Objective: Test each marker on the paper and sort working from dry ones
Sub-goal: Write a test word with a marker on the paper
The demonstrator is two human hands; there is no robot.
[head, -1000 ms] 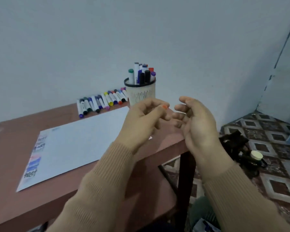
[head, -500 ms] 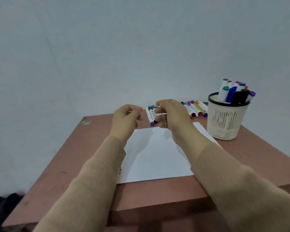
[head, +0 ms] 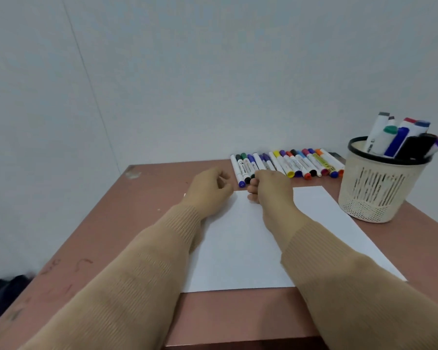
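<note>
Pale grey wall (head: 213, 72) backs a reddish-brown tabletop (head: 106, 236) (scuffed and pen-marked at its left edge). A white sheet of paper (head: 240, 248) lies in the middle under both tan-sleeved forearms. At the right stands a cream basket (head: 379, 193) holding upright markers (head: 397, 140). A row of capped markers (head: 296, 162) lies along the wall. The left hand (head: 209, 189) and right hand (head: 272, 189) sit at the paper's far edge with fingers curled under; whether either holds something I cannot tell.
</note>
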